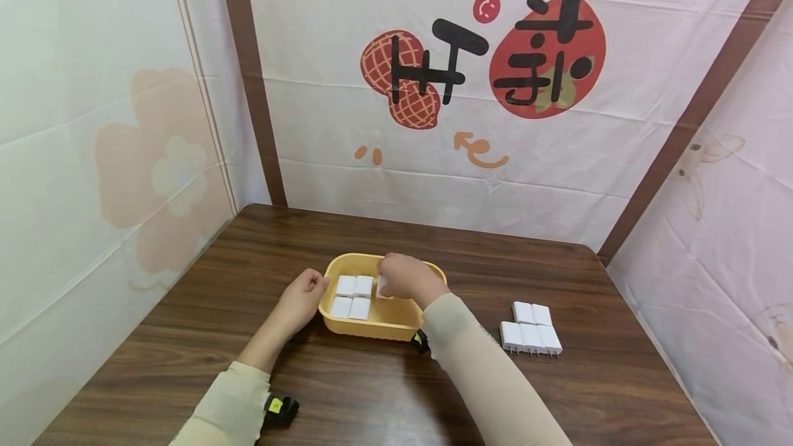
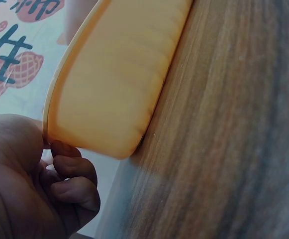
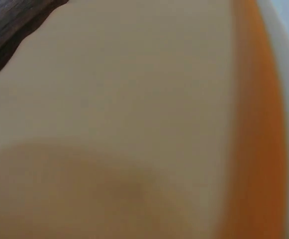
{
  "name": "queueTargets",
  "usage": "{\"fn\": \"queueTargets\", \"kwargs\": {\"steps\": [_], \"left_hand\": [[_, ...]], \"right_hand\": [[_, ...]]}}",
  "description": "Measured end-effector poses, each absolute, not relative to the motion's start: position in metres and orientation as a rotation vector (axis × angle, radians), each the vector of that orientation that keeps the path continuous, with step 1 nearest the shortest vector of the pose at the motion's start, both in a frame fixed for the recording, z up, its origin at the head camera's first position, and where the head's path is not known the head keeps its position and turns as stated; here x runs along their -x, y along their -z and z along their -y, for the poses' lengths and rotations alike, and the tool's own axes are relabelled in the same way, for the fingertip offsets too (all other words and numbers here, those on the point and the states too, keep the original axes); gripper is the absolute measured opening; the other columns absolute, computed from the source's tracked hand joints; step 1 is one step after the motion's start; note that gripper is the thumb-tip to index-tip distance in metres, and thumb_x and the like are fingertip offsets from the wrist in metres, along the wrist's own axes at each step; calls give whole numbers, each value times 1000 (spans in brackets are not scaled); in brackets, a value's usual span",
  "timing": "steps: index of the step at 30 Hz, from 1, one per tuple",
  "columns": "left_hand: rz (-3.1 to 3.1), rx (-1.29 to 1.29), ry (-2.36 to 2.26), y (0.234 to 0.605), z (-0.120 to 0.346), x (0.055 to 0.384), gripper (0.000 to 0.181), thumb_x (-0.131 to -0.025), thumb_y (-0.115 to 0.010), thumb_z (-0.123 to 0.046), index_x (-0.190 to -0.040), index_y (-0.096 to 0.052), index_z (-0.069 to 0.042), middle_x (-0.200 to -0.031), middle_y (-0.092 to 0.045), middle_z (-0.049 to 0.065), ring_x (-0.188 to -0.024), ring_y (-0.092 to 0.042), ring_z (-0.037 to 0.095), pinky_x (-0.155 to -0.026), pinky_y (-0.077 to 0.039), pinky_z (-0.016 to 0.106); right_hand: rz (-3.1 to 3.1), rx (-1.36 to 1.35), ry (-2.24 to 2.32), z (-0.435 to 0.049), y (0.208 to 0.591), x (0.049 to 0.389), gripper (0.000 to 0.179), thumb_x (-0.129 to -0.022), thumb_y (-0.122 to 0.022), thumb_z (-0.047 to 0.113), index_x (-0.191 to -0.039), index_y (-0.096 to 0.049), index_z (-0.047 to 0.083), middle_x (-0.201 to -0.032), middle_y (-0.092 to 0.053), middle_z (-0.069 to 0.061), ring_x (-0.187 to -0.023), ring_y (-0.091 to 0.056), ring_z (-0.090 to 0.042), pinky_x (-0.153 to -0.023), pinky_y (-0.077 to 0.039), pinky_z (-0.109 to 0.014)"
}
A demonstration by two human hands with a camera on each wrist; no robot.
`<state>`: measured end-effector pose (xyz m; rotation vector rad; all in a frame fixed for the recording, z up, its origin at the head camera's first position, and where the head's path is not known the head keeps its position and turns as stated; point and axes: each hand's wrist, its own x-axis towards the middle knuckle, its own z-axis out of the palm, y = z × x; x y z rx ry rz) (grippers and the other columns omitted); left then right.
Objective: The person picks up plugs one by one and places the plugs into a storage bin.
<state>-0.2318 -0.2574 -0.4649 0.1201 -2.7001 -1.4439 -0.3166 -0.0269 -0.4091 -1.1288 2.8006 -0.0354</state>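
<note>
In the head view a yellow plastic basket (image 1: 372, 328) stands on the table. Several white plug chargers (image 1: 354, 286) lie together in its left half. My left hand (image 1: 300, 300) pinches the basket's left rim, thumb above and curled fingers below in the left wrist view, where the basket's outer wall (image 2: 109, 74) fills the top. My right hand (image 1: 407, 277) reaches over the near right side into the basket and holds another white charger (image 1: 382, 287), partly hidden by the fingers. The right wrist view shows only the basket's wall (image 3: 134, 74), blurred and very close.
Several more white chargers (image 1: 531, 330) lie in two rows on the table right of the basket, metal prongs showing. The brown wooden table (image 1: 347, 391) meets printed white curtains (image 1: 322, 157) at the back and both sides. Dark wrist devices (image 1: 281, 410) sit at both cuffs.
</note>
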Motion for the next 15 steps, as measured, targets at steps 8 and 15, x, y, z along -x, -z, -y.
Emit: {"fn": "queueTargets", "kwargs": {"steps": [8,15], "left_hand": [[2692,-106,1440,466,258,233,26,-108,-51,-30,-107,-53,-5,-76,-48,3,-67,-49,17,-60,-42,30],[2682,-95,1449,468,259,233,25,-108,-52,-31,-104,-53,-6,-74,-47,2,-65,-49,17,-58,-42,29]], "right_hand": [[-2799,1076,60,30,412,316,5,-93,-72,15,-94,-68,15,-93,-57,2,-78,-48,-14,-71,-43,-31],[-2794,1064,70,32,416,317,13,-93,-72,14,-83,-63,16,-86,-54,3,-71,-45,-12,-64,-39,-28]]}}
